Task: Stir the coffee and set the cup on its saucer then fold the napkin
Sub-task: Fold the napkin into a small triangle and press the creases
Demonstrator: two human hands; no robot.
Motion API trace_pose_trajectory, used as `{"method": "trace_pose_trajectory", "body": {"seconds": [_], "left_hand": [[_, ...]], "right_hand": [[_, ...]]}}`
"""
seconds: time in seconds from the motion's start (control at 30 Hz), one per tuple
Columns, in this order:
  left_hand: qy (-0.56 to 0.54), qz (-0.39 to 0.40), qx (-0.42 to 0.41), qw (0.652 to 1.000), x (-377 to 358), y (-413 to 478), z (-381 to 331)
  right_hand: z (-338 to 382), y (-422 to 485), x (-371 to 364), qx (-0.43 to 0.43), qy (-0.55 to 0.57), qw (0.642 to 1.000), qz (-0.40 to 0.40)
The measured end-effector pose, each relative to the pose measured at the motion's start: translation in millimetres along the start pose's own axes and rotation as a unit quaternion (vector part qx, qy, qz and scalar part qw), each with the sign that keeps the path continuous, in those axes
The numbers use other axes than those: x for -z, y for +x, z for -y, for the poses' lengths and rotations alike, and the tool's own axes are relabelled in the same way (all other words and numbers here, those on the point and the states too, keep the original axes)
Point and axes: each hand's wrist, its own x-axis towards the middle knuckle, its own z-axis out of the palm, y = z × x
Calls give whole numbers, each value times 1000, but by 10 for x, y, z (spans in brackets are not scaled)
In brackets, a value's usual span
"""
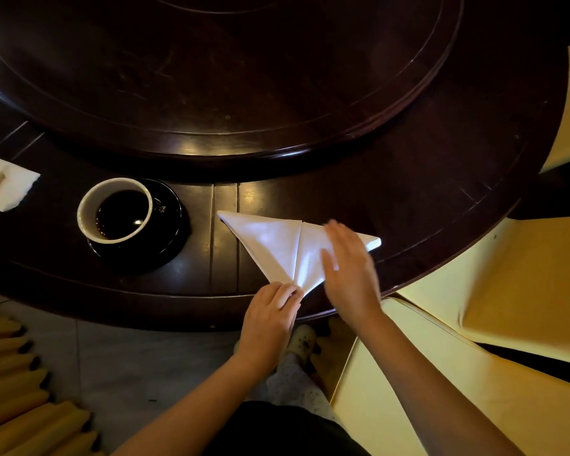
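Two bare hands work on a white napkin (278, 246) near the front edge of the dark wooden worktop (408, 192). The left hand (270, 319) has its grip closed on the napkin's near point — fingertips pinched on the tip where the two folded flaps meet. The right hand (349, 268) lies flat and spread on the right flap, fingers loose and holding nothing; it is blurred, so the exact finger positions cannot be told. The napkin lies folded into a triangle-like shape with a straight crease down its middle, one corner pointing left toward the cup and the other reaching out past the right hand. Left of the napkin, apart from it, a white cup (114, 210) of black coffee stands on a black saucer (165, 238) — the cup sits toward the saucer's left side. Farther left, at the frame's edge, lies a torn piece of white paper (9, 184). A raised round wooden centre (244, 77) fills the worktop behind. Pale yellow chairs (507, 291) stand to the right.
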Motion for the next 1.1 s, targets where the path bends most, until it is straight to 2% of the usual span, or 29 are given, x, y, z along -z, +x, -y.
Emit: {"method": "trace_pose_trajectory", "body": {"seconds": [0.07,0.13,0.23,0.37,0.43,0.63,0.8,0.97,1.03,1.1], "left_hand": [[7,-9,-8,1000,-19,-11,22],[16,-10,-13,1000,-33,-27,37],[15,-18,-15,1000,-57,-46,44],[8,-21,-7,1000,-54,-44,24],[5,-17,2,1000,-38,-23,21],[5,12,9,1000,38,36,65],[-17,-24,17,999,187,-111,326],[-10,-43,16,999,217,-195,432],[-12,-45,21,999,194,-207,428],[-17,-44,29,998,193,-213,406]], "right_hand": [[-57,71,-265,145,-139,973,114],[-246,115,-392,190,-197,949,157],[-517,161,-319,179,-184,952,165],[-882,239,-71,97,-176,969,145],[-1008,262,3,86,-173,973,124],[-920,274,54,118,-84,989,-12],[-801,-35,148,105,-40,991,79],[-461,47,105,161,10,985,68],[-166,271,-42,240,-16,964,117],[127,456,-268,337,-87,913,210]]}}
